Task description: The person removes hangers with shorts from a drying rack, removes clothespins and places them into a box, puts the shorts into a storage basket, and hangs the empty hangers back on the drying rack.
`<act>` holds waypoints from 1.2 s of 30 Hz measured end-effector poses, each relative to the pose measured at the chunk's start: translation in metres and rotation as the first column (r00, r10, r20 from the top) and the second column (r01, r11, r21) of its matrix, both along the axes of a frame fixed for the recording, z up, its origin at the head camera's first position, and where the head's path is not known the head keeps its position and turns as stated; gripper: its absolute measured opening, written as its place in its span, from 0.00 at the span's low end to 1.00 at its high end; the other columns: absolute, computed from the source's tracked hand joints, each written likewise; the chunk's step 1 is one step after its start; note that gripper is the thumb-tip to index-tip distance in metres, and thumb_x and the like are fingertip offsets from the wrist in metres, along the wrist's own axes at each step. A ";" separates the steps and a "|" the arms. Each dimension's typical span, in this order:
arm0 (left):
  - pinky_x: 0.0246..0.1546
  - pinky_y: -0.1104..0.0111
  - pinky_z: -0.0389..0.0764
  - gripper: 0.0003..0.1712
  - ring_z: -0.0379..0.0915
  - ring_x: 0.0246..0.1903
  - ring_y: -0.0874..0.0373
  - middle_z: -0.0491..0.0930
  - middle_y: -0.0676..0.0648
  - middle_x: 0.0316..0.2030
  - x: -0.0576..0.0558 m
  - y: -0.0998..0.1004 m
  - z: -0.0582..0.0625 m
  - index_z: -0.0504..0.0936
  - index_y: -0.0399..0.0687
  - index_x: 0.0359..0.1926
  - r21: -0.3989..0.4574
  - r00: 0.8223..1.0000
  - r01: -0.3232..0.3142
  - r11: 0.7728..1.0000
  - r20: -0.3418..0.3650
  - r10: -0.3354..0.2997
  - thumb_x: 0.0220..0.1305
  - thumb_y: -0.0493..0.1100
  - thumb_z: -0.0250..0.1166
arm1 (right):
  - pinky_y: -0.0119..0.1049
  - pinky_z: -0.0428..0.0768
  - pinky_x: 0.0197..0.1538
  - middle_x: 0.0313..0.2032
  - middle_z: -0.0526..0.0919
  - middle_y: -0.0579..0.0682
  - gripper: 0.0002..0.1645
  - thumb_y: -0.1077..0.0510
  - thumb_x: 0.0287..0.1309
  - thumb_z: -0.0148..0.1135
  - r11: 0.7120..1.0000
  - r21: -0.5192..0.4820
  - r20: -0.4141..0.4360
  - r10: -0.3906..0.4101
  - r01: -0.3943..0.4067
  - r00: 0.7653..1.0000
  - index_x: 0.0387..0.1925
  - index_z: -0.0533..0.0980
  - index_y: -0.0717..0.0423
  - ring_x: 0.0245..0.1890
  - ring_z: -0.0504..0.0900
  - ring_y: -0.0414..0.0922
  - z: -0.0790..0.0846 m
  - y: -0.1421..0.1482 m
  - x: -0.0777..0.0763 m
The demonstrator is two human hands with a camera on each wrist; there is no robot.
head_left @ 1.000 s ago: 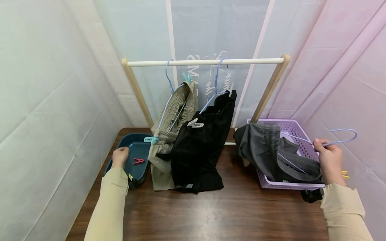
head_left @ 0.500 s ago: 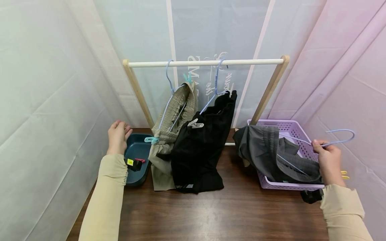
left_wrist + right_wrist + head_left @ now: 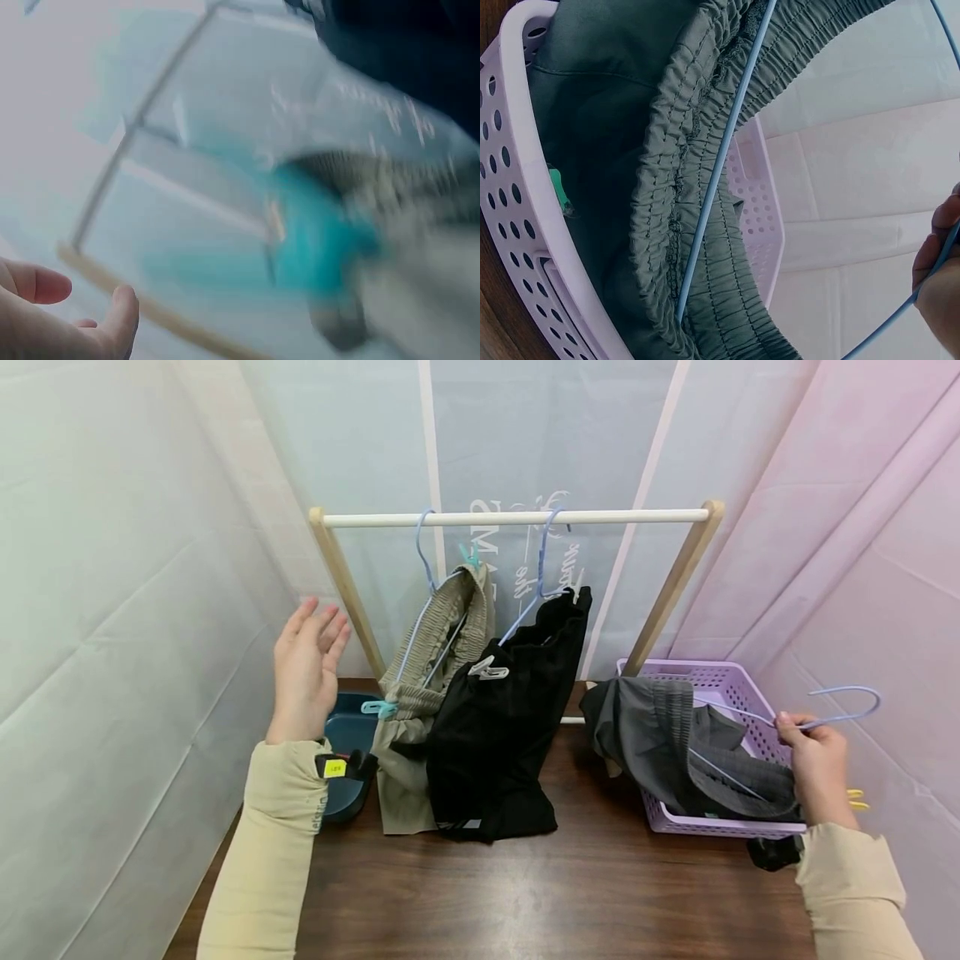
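Note:
My right hand (image 3: pixel 819 768) pinches a light blue clothes hanger (image 3: pixel 846 717) just below its hook. Dark grey elastic-waist pants (image 3: pixel 645 718) lie over the purple basket (image 3: pixel 720 829), with the hanger's bar (image 3: pixel 718 161) running inside their gathered waistband (image 3: pixel 656 202). Fingers spread and holding nothing, my left hand (image 3: pixel 306 672) is raised left of the rack, over the far side of the blue tray (image 3: pixel 348 806). Beige pants (image 3: pixel 408 727) with teal clothespins (image 3: pixel 378 708) hang closest to it. A teal clothespin (image 3: pixel 315 240) looks large and blurred in the left wrist view.
A rack with a white bar (image 3: pixel 495 518) and wooden legs (image 3: pixel 671 585) stands across the table (image 3: pixel 480 893). Black pants (image 3: pixel 495 743) with white clothespins (image 3: pixel 489 668) hang on it beside the beige pair. Yellow clothespins (image 3: pixel 857 799) show right of the basket.
My left hand has risen out of the blue tray, moving up and away while its fingers straightened. The right hand keeps its grip on the hanger, almost still.

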State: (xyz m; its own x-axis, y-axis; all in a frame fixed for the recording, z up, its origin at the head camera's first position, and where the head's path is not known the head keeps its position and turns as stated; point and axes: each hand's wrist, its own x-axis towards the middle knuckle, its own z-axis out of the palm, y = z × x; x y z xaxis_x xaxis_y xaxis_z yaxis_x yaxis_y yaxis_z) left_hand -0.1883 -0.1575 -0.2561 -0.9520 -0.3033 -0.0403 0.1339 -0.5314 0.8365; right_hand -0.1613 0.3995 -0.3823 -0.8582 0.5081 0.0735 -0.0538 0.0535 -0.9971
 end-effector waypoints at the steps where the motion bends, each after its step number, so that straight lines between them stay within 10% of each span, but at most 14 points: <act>1: 0.67 0.69 0.65 0.30 0.60 0.68 0.54 0.61 0.45 0.68 0.002 0.006 0.003 0.57 0.51 0.72 -0.013 1.000 0.018 1.000 -0.021 -0.018 0.72 0.38 0.51 | 0.21 0.62 0.32 0.16 0.75 0.32 0.21 0.60 0.64 0.57 1.000 -0.004 -0.002 -0.001 0.001 1.000 0.16 0.79 0.41 0.24 0.68 0.30 0.000 0.000 0.000; 14: 0.60 0.71 0.73 0.26 0.72 0.55 0.59 0.66 0.39 0.65 0.021 0.074 0.016 0.58 0.42 0.71 -0.153 0.964 0.213 0.965 -0.128 -0.233 0.74 0.35 0.44 | 0.21 0.61 0.30 0.15 0.73 0.30 0.22 0.60 0.65 0.56 0.997 0.074 0.022 -0.007 0.005 1.000 0.16 0.78 0.39 0.24 0.67 0.29 0.000 -0.001 -0.001; 24: 0.63 0.63 0.72 0.24 0.66 0.64 0.46 0.67 0.36 0.65 0.037 0.121 0.007 0.62 0.38 0.69 -0.296 0.876 0.406 0.865 -0.144 -0.461 0.73 0.35 0.44 | 0.20 0.62 0.31 0.14 0.73 0.28 0.23 0.59 0.65 0.56 0.989 0.148 0.038 -0.019 0.013 0.999 0.15 0.77 0.36 0.23 0.68 0.27 0.003 -0.007 -0.002; 30: 0.62 0.61 0.73 0.23 0.70 0.62 0.44 0.70 0.35 0.62 0.040 0.150 -0.011 0.65 0.37 0.67 -0.442 0.802 0.492 0.750 -0.106 -0.588 0.72 0.34 0.47 | 0.20 0.62 0.30 0.14 0.71 0.23 0.25 0.57 0.65 0.55 0.963 0.271 0.077 -0.023 0.001 0.997 0.15 0.74 0.29 0.22 0.67 0.26 0.009 -0.014 -0.004; 36: 0.56 0.67 0.77 0.23 0.74 0.58 0.49 0.75 0.39 0.60 0.035 0.182 -0.045 0.69 0.43 0.65 -0.722 0.775 0.448 0.527 0.021 -0.631 0.71 0.37 0.52 | 0.22 0.62 0.29 0.15 0.70 0.22 0.23 0.55 0.66 0.55 0.942 0.334 0.087 -0.001 -0.029 0.996 0.15 0.73 0.29 0.23 0.66 0.26 0.013 -0.019 -0.006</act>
